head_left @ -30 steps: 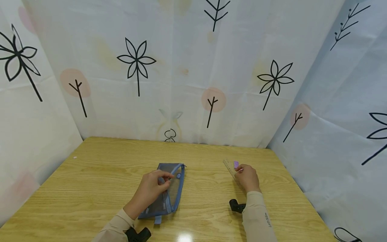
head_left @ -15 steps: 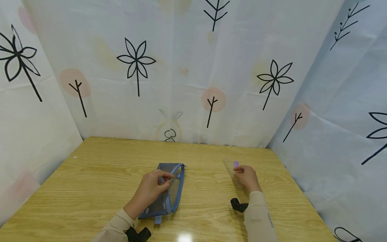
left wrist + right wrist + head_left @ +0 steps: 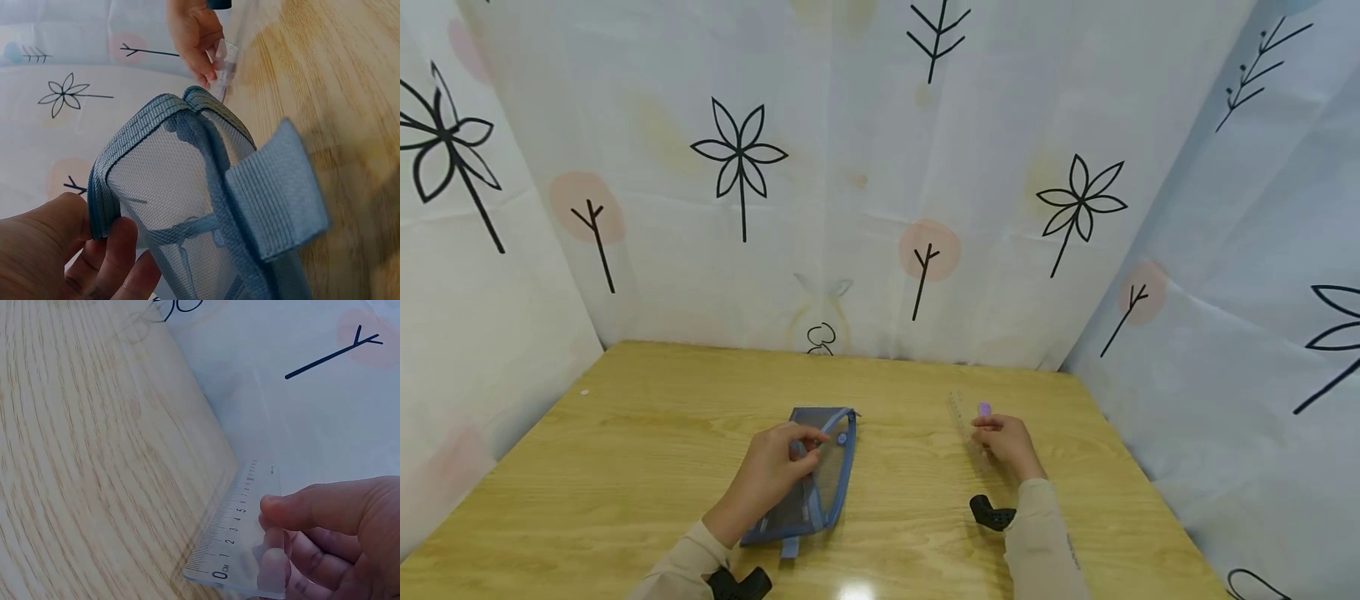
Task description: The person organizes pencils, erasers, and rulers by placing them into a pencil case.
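My left hand (image 3: 775,467) pinches the open edge of a blue mesh zip pencil case (image 3: 786,510) between thumb and fingers. The case's mouth gapes toward the right, and its fabric tab (image 3: 281,190) shows in the left wrist view. On the right, my right hand (image 3: 1011,446) grips a clear plastic ruler (image 3: 228,547) along one long edge, thumb on top and fingers beneath. Its centimetre scale faces up, with the zero end nearest the right wrist camera. Just beyond the right fingertips lies a small purple object (image 3: 984,409).
The wood-grain table (image 3: 895,533) runs back to a printed white cloth (image 3: 850,275), with more cloth at both sides. A tiny white bit (image 3: 584,392) lies near the table's left edge. Black wrist-worn devices (image 3: 992,513) sit at both sleeves.
My right hand has shifted slightly left with the ruler, whose far end has swung left, away from the purple object. My left hand stays in place on the pencil case.
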Demonstrator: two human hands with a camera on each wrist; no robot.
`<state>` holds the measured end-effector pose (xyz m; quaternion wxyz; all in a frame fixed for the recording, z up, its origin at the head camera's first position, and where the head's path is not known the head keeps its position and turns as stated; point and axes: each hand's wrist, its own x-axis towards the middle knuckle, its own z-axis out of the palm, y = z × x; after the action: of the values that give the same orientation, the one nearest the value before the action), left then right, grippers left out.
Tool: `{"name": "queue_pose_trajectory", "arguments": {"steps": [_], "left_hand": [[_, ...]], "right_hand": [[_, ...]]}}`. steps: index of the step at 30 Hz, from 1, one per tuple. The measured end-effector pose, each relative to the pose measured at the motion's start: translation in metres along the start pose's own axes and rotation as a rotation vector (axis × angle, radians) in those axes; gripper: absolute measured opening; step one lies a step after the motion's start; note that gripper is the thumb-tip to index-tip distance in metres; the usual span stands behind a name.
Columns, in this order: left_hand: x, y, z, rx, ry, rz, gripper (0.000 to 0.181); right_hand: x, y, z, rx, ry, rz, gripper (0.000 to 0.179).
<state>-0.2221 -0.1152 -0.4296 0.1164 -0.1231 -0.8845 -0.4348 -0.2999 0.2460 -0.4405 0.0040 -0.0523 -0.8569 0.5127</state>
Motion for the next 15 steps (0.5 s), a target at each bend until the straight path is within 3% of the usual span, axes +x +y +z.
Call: {"name": "queue_pose_trajectory", "arguments": {"steps": [10, 15], "left_hand": [[-0.001, -0.002, 0.0, 0.006, 0.012, 0.02, 0.02], [-0.001, -0.002, 0.0, 0.011, 0.014, 0.024, 0.021]], "right_hand": [[-0.003, -0.004, 0.002, 0.129, -0.116, 0.072, 0.038], [-0.002, -0.01, 0.005, 0.255, -0.191, 0.106, 0.044]]}}
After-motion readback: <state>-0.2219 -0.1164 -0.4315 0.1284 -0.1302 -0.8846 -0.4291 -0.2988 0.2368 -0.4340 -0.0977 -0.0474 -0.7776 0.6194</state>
